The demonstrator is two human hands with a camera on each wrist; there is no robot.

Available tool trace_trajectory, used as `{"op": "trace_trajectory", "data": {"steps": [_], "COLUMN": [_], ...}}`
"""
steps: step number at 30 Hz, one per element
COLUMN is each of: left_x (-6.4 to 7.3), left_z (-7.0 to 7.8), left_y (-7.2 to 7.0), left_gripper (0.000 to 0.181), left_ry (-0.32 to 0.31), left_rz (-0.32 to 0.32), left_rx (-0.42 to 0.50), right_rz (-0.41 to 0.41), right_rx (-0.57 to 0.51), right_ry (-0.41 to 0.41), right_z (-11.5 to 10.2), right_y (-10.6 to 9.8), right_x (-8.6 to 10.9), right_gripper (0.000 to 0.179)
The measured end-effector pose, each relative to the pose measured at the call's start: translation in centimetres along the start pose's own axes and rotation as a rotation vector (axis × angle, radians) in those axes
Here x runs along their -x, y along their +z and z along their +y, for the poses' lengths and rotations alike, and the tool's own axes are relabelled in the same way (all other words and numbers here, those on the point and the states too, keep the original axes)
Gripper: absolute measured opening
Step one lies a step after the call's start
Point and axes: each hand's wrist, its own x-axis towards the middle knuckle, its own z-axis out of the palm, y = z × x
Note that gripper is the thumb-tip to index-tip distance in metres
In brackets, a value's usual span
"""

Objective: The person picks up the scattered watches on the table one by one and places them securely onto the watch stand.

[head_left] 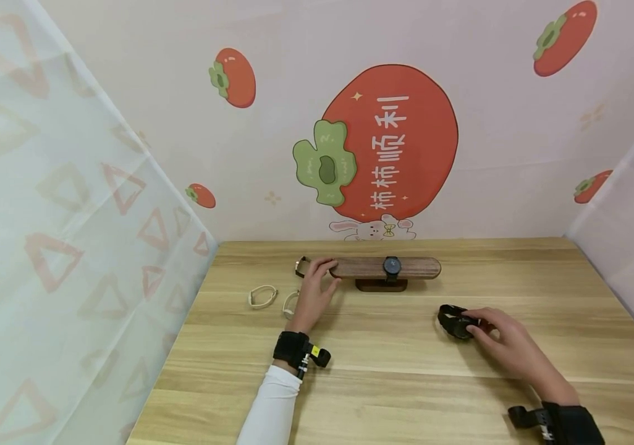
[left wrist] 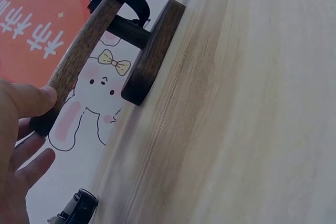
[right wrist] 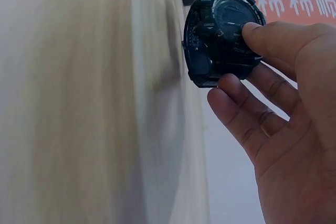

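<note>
My left hand [head_left: 311, 300] pinches the left end of a wooden watch stand [head_left: 358, 267], thumb on the bar and fingers beneath it. The stand's dark base [left wrist: 149, 59] touches the table. A black round-faced watch [head_left: 392, 266] is strapped around the bar, right of its middle. In my right hand [head_left: 508, 343] is a chunky black watch [head_left: 455, 322], pinched between thumb and fingers, its strap curved into a loop. The right wrist view shows this watch [right wrist: 223, 38] held above the table, face toward the thumb.
Left of the stand lie a pale loop-strapped watch [head_left: 262, 296], another pale watch [head_left: 290, 303] partly behind the left hand, and a dark-strapped watch [head_left: 301, 266]. The wooden table [head_left: 384, 383] meets a patterned back wall [head_left: 495, 204] and side walls.
</note>
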Motion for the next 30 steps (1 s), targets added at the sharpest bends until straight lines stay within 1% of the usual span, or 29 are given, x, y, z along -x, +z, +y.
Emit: {"op": "trace_trajectory", "data": {"steps": [4, 6, 8, 14, 18, 22, 25, 30], "left_x": [0.2, 0.2, 0.3, 0.5, 0.6, 0.7, 0.9, 1.2], "left_z": [0.3, 0.6, 0.8, 1.7, 2.6, 3.5, 3.8, 4.1], "left_y": [-0.1, -0.1, -0.1, 0.4, 0.7, 1.0, 1.5, 2.3], "left_gripper": [0.044, 0.042, 0.04, 0.039, 0.038, 0.038, 0.04, 0.044], "left_ry": [-0.005, 0.003, 0.031, 0.152, 0.201, 0.255, 0.287, 0.304], "left_rz": [0.0, 0.005, 0.015, 0.039, 0.037, 0.003, -0.03, -0.088], "left_rx": [-0.012, -0.021, -0.028, -0.063, -0.056, -0.017, 0.011, 0.06], "right_rz": [-0.014, -0.025, -0.032, -0.046, -0.067, -0.085, -0.11, -0.144], "right_rx": [-0.004, -0.017, -0.034, -0.093, -0.133, -0.167, -0.188, -0.215], "right_ry": [-0.007, -0.009, -0.01, -0.009, -0.001, 0.007, 0.019, 0.011], "right_z": [-0.7, -1.0, -1.3, -2.7, -3.3, -4.0, -4.7, -5.9], "right_y": [0.5, 0.8, 1.1, 2.2, 3.1, 3.9, 4.4, 5.2], "right_x": [-1.0, -1.5, -2.0, -3.9, -5.2, -6.5, -7.4, -8.8], "right_gripper": [0.031, 0.029, 0.027, 0.025, 0.025, 0.026, 0.028, 0.03]}}
